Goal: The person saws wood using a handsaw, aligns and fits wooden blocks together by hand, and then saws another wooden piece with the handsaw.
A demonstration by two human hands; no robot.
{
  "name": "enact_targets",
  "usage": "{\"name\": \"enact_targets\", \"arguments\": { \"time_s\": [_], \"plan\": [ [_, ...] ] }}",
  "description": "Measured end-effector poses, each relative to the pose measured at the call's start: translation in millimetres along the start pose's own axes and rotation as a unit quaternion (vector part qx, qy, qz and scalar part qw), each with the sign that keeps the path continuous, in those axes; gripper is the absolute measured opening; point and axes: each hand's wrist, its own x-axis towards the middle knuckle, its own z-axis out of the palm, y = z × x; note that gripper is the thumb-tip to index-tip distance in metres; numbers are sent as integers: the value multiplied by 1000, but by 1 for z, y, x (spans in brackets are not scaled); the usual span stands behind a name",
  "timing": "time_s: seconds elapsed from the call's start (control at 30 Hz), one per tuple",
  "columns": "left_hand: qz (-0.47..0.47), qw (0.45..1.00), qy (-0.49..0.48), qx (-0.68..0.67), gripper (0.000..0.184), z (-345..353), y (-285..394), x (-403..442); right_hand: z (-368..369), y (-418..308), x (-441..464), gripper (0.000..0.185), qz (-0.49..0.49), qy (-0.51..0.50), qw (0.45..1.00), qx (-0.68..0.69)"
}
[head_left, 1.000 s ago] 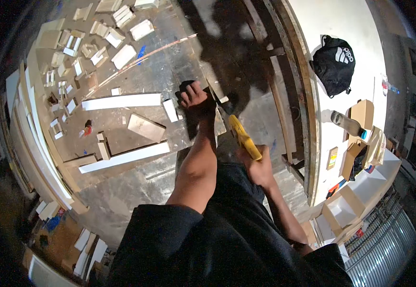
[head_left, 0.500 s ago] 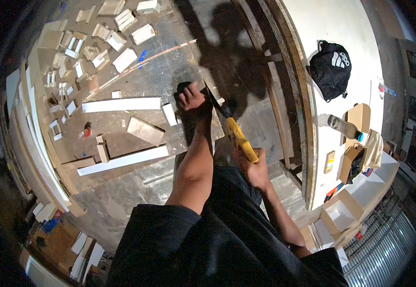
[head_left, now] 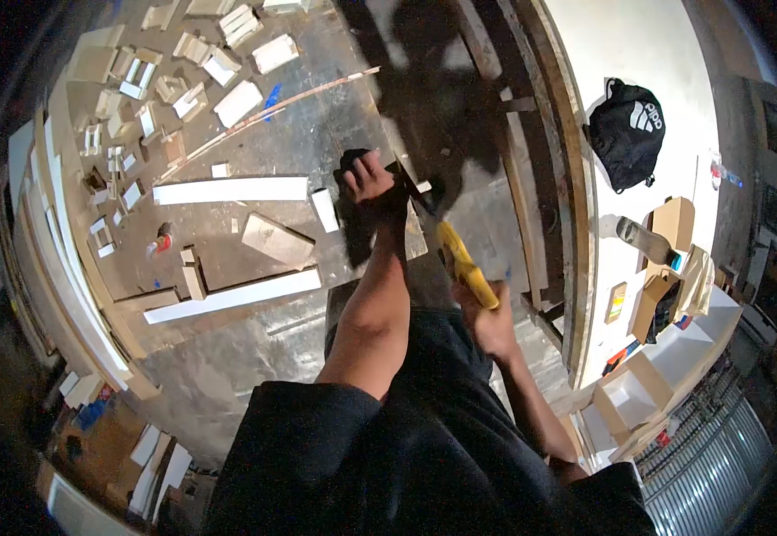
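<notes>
My left hand (head_left: 371, 179) is at the right edge of the brown worktable (head_left: 214, 210), its fingers curled over a dark piece that lies in shadow and is hard to make out. In my right hand (head_left: 487, 317) is the yellow handle of a saw (head_left: 460, 259). The saw's dark blade slants up and left from the handle to the table edge, just right of my left hand. A small pale offcut (head_left: 423, 187) shows beside the blade. A short white block (head_left: 325, 210) lies left of my left wrist.
White strips (head_left: 230, 190) and a pale wooden block (head_left: 277, 239) lie on the worktable, with several small wooden pieces (head_left: 238, 104) at its far left. A white table (head_left: 665, 54) at the right holds a black bag (head_left: 627, 134), a bottle (head_left: 646, 238) and an open cardboard box (head_left: 672, 221).
The view has shifted slightly. The saw and my right hand have moved a little back and forth along the blade's line. My left hand stays at the table edge.
</notes>
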Motion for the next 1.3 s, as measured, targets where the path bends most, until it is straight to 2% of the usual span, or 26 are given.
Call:
{"name": "enact_targets", "arguments": {
  "time_s": [0.07,0.13,0.17,0.2,0.27,0.3,0.4,0.47,0.5,0.53,0.57,0.6,0.63,0.67,0.7,0.73,0.77,0.83,0.9,0.93,1.0,1.07,1.13,1.2,1.27,1.3],
  "plan": [
    [-10,999,-37,-22,32,-9,7,10,3,-31,2,41,52,-54,997,15],
    [-35,999,-25,9,34,-14,12,5,7,1,1,37,-140,22,989,-40],
    [-20,1000,-19,-3,34,3,2,0,2,4,-3,35,-109,3,992,-62],
    [4,997,71,29,32,16,0,-3,-4,-4,0,35,-116,7,991,-61],
    [0,999,-21,-25,29,-15,7,5,-12,-13,-4,33,-67,-113,991,34],
    [1,999,-25,-20,29,-13,1,1,-8,-17,0,30,-2,-92,996,5],
    [16,998,16,-54,31,2,-1,1,2,-13,-2,35,-38,-62,997,-37],
    [3,991,101,92,28,9,4,-2,-1,-2,-6,38,-51,-48,996,-50],
    [-27,999,20,24,27,-5,9,2,0,-6,-10,41,-76,-9,997,-1],
    [-27,999,17,30,27,-2,3,0,2,-8,-18,43,-90,27,994,48],
    [-4,1000,18,19,27,-1,-1,-2,-9,-15,-16,43,1,-26,1000,1],
    [18,999,30,3,26,1,2,4,-8,-22,-10,43,-1,-26,1000,1],
    [2,996,40,-76,30,-13,9,6,-6,-25,-9,43,-18,-24,999,-28],
    [4,996,34,-81,30,-12,5,-6,-8,-25,-15,43,-31,-21,998,-57],
    [48,995,81,-25,31,3,-5,-10,-10,13,-10,40,-98,-5,994,-54],
    [90,987,133,31,32,0,0,5,-12,4,-15,40,-107,3,993,-52],
    [-27,999,-38,-10,35,-9,7,3,-14,-8,-22,39,-129,-2,991,-28],
    [-13,999,-23,-24,35,-12,4,3,-9,-10,-23,39,-49,7,999,3],
    [24,997,23,-73,32,-15,7,7,-14,-35,-20,39,-45,-19,999,-13],
    [-13,999,-1,-45,29,-23,14,4,-19,-45,-24,39,-41,-45,998,-30],
    [13,999,23,-28,26,-25,14,7,-25,-18,-21,39,-100,-15,994,-36],
    [42,996,67,44,23,8,-3,4,-26,-29,-22,41,-76,-76,994,-23],
    [14,999,38,10,24,-13,8,6,-11,-25,-15,43,-77,-19,996,-46],
    [-2,1000,27,14,25,-14,8,2,-5,-25,-1,39,-64,-86,994,-32],
    [11,998,-48,28,33,-8,5,0,-6,-10,-16,30,-132,-18,991,6],
    [8,999,-42,28,33,-8,9,8,-11,-4,-17,29,-111,-4,994,3]
  ]
}}
